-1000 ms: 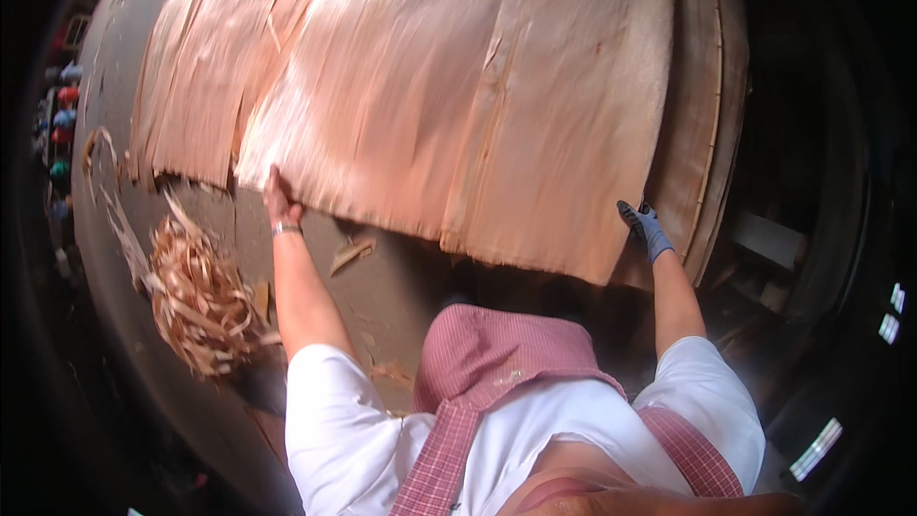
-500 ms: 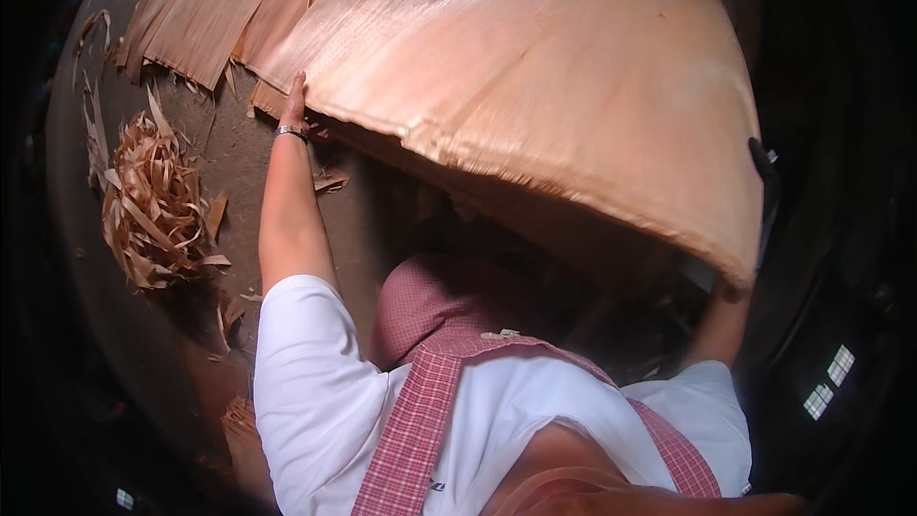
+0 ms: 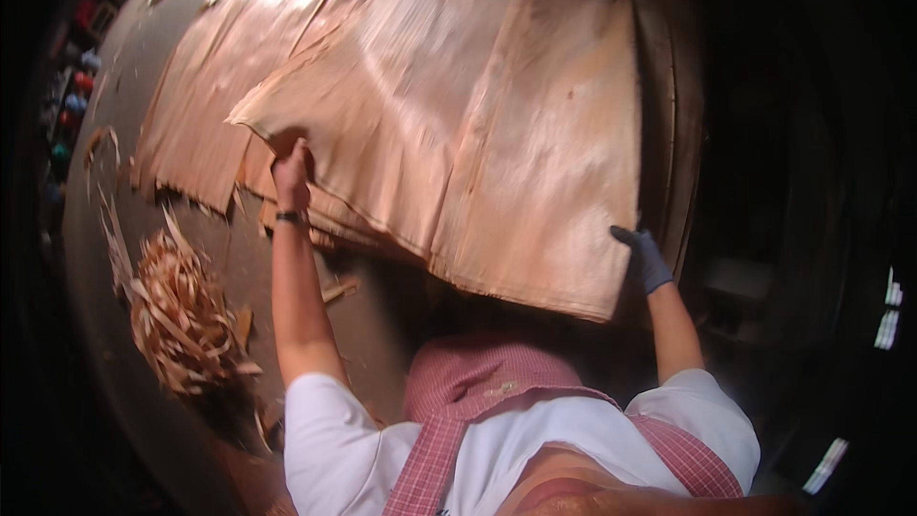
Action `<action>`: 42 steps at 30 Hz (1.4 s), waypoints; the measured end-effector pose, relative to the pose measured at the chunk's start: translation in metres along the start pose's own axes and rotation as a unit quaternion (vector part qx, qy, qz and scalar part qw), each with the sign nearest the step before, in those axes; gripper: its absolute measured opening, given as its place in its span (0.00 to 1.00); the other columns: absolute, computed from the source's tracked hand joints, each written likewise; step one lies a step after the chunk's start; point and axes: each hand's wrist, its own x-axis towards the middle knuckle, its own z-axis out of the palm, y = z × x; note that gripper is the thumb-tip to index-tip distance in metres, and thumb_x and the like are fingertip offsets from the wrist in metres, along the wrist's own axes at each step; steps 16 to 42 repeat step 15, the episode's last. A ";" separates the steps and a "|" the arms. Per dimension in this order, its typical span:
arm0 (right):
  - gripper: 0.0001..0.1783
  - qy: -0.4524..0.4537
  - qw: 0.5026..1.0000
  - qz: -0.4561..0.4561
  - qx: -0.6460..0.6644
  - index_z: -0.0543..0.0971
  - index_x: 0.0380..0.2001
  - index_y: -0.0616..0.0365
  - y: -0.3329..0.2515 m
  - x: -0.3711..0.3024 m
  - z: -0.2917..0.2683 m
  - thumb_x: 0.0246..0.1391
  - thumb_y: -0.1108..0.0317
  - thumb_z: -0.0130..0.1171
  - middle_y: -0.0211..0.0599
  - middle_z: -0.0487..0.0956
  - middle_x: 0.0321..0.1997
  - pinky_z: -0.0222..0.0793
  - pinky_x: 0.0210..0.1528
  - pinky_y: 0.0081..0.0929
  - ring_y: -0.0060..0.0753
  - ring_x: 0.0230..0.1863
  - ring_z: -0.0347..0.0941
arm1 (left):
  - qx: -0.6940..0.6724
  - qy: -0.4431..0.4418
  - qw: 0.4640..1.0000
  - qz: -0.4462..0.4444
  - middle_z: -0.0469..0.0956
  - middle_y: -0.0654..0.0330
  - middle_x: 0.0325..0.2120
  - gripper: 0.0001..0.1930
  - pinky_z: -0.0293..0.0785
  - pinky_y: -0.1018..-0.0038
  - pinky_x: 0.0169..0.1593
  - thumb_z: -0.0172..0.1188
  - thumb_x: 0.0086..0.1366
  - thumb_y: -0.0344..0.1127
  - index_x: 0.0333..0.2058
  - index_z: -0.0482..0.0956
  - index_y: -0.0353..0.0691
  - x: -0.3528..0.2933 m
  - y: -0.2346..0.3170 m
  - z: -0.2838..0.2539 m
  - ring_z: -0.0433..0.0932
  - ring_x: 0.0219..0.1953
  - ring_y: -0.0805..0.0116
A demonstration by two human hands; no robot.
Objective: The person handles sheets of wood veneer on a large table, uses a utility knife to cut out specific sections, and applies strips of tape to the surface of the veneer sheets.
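Note:
A large, thin sheet of pale brown wood veneer (image 3: 535, 172) spreads in front of me, its near edge raised above other sheets. My left hand (image 3: 292, 177), bare with a dark band at the wrist, is closed on the sheet's near left edge; the veneer bends up around it. At the right edge, near the front corner, my right hand (image 3: 646, 256) wears a grey-blue glove. Its thumb lies on top of the sheet, and the other fingers are mostly hidden behind the edge.
More veneer sheets (image 3: 196, 143) with ragged ends lie at the far left and under the held one. A heap of curled wood strips (image 3: 181, 315) sits on the floor (image 3: 373, 344) to my left. Deep shadow covers the right side.
The sheet's near right corner has moved left and away from me, and its left edge has lifted and folded. Both hands have shifted with it; the gloved right hand now shows clearly.

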 end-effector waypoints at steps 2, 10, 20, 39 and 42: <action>0.35 0.027 0.999 0.012 0.021 0.70 0.52 0.63 0.029 0.011 -0.001 0.42 0.64 0.73 0.46 0.78 0.46 0.76 0.41 0.41 0.43 0.42 0.77 | 0.002 -0.077 0.987 0.142 0.78 0.71 0.28 0.07 0.65 0.79 0.25 0.59 0.65 0.34 0.36 0.82 0.37 -0.068 0.047 0.078 0.71 0.23 0.79; 0.45 0.010 0.985 -0.064 -0.157 0.64 0.63 0.51 0.119 0.102 -0.041 0.44 0.47 0.69 0.49 0.73 0.54 0.73 0.36 0.61 0.44 0.48 0.74 | 0.333 -0.314 0.799 0.390 0.78 0.46 0.46 0.26 0.76 0.66 0.49 0.54 0.53 0.21 0.54 0.74 0.38 -0.301 0.064 0.251 0.79 0.48 0.53; 0.37 -0.109 0.963 0.003 -0.245 0.64 0.63 0.48 0.095 0.089 -0.052 0.52 0.52 0.62 0.49 0.68 0.61 0.67 0.54 0.46 0.43 0.57 0.67 | 0.404 -0.405 0.714 0.404 0.76 0.50 0.51 0.26 0.74 0.65 0.54 0.53 0.55 0.24 0.56 0.72 0.39 -0.355 0.000 0.252 0.75 0.54 0.55; 0.37 -0.109 0.963 0.003 -0.245 0.64 0.63 0.48 0.095 0.089 -0.052 0.52 0.52 0.62 0.49 0.68 0.61 0.67 0.54 0.46 0.43 0.57 0.67 | 0.404 -0.405 0.714 0.404 0.76 0.50 0.51 0.26 0.74 0.65 0.54 0.53 0.55 0.24 0.56 0.72 0.39 -0.355 0.000 0.252 0.75 0.54 0.55; 0.37 -0.109 0.963 0.003 -0.245 0.64 0.63 0.48 0.095 0.089 -0.052 0.52 0.52 0.62 0.49 0.68 0.61 0.67 0.54 0.46 0.43 0.57 0.67 | 0.404 -0.405 0.714 0.404 0.76 0.50 0.51 0.26 0.74 0.65 0.54 0.53 0.55 0.24 0.56 0.72 0.39 -0.355 0.000 0.252 0.75 0.54 0.55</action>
